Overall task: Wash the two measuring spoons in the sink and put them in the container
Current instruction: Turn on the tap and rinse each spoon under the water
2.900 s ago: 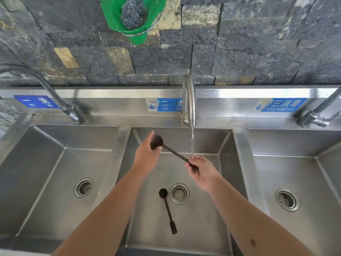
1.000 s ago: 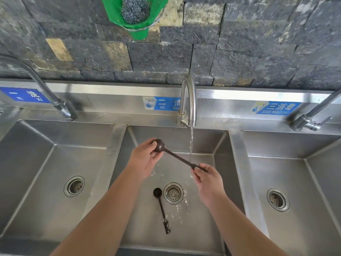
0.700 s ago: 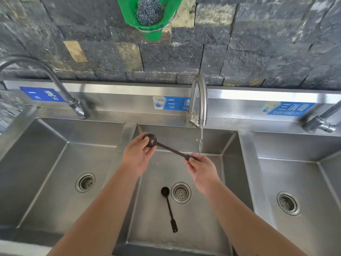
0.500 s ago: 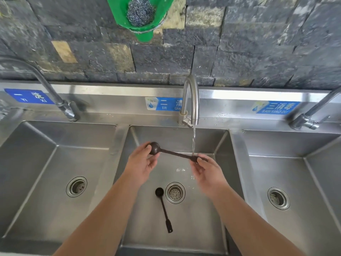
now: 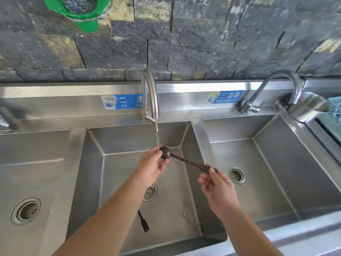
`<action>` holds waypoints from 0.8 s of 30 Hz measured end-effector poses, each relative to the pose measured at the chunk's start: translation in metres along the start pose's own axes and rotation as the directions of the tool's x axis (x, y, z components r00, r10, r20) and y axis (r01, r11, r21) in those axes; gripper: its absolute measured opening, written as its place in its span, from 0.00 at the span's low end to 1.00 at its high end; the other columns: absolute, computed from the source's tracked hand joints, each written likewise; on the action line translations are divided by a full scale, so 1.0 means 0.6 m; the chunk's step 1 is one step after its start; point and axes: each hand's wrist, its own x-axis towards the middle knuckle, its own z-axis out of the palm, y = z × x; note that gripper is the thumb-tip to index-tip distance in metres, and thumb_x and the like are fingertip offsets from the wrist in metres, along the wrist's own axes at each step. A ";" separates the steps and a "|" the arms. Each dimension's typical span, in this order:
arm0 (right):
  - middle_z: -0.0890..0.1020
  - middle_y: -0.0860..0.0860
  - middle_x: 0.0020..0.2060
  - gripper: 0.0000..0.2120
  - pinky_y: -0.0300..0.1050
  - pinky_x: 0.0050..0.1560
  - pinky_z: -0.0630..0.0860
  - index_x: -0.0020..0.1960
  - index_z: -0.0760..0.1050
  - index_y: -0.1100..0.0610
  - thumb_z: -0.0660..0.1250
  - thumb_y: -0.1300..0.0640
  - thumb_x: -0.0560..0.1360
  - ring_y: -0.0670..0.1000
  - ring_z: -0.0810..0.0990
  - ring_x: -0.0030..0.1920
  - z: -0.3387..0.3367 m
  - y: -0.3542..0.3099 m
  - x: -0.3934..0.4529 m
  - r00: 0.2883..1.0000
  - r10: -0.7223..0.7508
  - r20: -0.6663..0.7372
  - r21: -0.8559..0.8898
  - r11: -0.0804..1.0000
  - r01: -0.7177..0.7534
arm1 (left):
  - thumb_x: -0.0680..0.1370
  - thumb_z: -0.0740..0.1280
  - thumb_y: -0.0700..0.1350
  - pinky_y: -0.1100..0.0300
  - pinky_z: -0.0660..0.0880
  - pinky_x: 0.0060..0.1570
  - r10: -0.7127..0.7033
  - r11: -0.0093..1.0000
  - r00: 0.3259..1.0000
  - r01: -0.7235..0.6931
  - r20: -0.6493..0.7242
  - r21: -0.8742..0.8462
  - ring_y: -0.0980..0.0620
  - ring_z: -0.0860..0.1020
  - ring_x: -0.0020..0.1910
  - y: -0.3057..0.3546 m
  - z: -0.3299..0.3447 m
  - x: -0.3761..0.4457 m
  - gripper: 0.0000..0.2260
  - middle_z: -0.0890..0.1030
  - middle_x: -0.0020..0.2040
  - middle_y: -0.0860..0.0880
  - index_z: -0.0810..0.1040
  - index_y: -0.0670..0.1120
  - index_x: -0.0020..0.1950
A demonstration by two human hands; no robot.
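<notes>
Over the middle sink (image 5: pixel 186 209), left hand (image 5: pixel 151 167) fingers pinch the measuring spoon (image 5: pixel 182 159) bowl under running water; right hand (image 5: pixel 215 187) fingertips grip its handle end.

View: a single head-worn wide-angle view is given; no second view is supplied, so nothing is shared.
Position: the scene is seen from above the front edge of the middle basin (image 5: pixel 129 182).
Direction: forward and steeply down, toward the stone wall (image 5: pixel 203 43) behind the sinks.
Nearness: both forearms are seen close, entering from the bottom edge.
Coverage: the middle basin is framed whole, the left basin (image 5: pixel 36 172) is cut off, and the right basin (image 5: pixel 286 163) is largely shown.
Distortion: straight edges are bowed outward.
</notes>
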 end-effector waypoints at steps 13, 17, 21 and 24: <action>0.84 0.49 0.36 0.18 0.39 0.33 0.77 0.53 0.84 0.53 0.64 0.68 0.70 0.48 0.80 0.35 -0.020 0.022 -0.048 0.662 -0.418 0.622 -0.751 -0.078 0.656 | 0.80 0.62 0.37 0.55 0.82 0.37 -0.275 0.961 0.949 0.277 0.153 0.011 0.46 0.83 0.43 -0.083 0.052 -0.025 0.02 0.82 0.44 0.42 0.72 0.40 0.53; 0.83 0.50 0.38 0.18 0.48 0.26 0.78 0.53 0.82 0.54 0.65 0.68 0.67 0.56 0.81 0.35 -0.050 0.028 -0.037 0.599 -0.395 0.696 -0.716 -0.334 0.613 | 0.81 0.60 0.34 0.55 0.82 0.38 -0.254 0.967 0.962 0.254 0.100 0.020 0.46 0.83 0.40 -0.111 0.078 -0.019 0.04 0.81 0.42 0.41 0.70 0.40 0.55; 0.85 0.50 0.41 0.25 0.50 0.31 0.79 0.69 0.69 0.45 0.63 0.55 0.72 0.58 0.82 0.35 -0.090 0.014 -0.014 0.710 -0.395 0.583 -0.805 -0.162 0.571 | 0.81 0.59 0.34 0.53 0.82 0.37 -0.247 0.966 0.964 0.237 0.101 0.102 0.47 0.83 0.36 -0.131 0.117 -0.003 0.07 0.83 0.38 0.43 0.72 0.40 0.56; 0.86 0.49 0.41 0.17 0.48 0.37 0.79 0.62 0.71 0.41 0.61 0.48 0.74 0.56 0.83 0.39 -0.124 -0.017 0.027 0.806 -0.377 0.456 -0.863 0.035 0.505 | 0.80 0.61 0.35 0.56 0.80 0.32 -0.206 0.958 0.971 0.174 0.124 0.226 0.49 0.83 0.33 -0.153 0.172 0.009 0.08 0.83 0.36 0.47 0.74 0.45 0.57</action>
